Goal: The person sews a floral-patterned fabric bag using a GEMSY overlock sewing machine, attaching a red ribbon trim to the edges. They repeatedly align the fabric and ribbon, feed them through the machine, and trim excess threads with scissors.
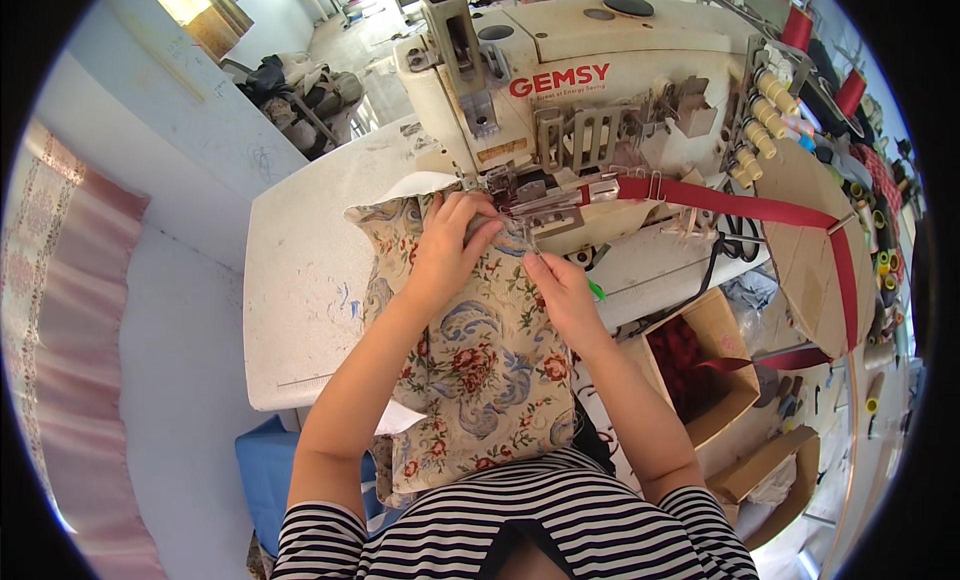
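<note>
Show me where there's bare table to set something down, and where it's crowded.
Mostly bare: the table between its left edge and the flowered cloth, bar a few blue specks. Crowded: in front of the sewing machine, where the left hand, right hand, cloth and red ribbon gather.

The table (292, 270) carries floral fabric (470, 365) and a sewing machine (670, 50).

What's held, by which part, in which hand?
Floral fabric: the right hand appears to pinch its upper right edge; the left hand lies on its upper end by the sewing machine, grip unclear. Green item: can't tell.
</note>
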The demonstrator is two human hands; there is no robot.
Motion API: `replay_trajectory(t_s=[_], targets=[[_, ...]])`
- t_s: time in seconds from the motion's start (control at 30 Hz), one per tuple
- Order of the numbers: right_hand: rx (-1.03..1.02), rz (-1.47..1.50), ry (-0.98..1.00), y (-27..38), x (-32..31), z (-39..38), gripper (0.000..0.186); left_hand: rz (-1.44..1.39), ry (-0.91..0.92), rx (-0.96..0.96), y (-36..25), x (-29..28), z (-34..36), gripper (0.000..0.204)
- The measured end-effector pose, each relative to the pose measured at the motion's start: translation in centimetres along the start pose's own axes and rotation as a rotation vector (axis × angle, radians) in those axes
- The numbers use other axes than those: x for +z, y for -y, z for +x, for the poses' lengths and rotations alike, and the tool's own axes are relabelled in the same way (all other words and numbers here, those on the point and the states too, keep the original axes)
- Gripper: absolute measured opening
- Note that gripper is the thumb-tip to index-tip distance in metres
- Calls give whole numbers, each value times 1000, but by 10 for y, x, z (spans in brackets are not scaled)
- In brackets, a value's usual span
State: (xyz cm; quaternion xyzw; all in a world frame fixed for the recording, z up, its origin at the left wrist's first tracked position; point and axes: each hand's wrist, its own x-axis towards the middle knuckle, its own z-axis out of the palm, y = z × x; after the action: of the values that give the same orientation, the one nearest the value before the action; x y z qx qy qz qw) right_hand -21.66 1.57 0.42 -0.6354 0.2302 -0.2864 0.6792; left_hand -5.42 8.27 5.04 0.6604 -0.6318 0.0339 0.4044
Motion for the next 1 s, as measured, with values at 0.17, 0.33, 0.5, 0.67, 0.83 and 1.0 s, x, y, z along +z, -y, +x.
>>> replay_trajectory(t_s=[0.17, 0.33, 0.5, 0.67, 0.83, 1.0], targets=[[13, 36, 30, 0, 0, 0, 38, 7, 12, -22, 4, -3, -1, 11], [11, 39, 16, -4, -1, 4, 38, 22, 18, -83, 5, -1, 1, 10], [31, -20, -11, 2, 1, 4, 40, 0, 23, -156, 8, 2, 1, 9], [17, -92, -21, -6, -3, 9, 44, 66, 32, -156, 5, 0, 5, 9], [63, -123, 4, 5, -3, 8, 44, 16, 0, -169, 13, 3, 4, 9], [86, -119, 70, 4, -7, 2, 41, 12, -23, -115, 18, 4, 8, 9]])
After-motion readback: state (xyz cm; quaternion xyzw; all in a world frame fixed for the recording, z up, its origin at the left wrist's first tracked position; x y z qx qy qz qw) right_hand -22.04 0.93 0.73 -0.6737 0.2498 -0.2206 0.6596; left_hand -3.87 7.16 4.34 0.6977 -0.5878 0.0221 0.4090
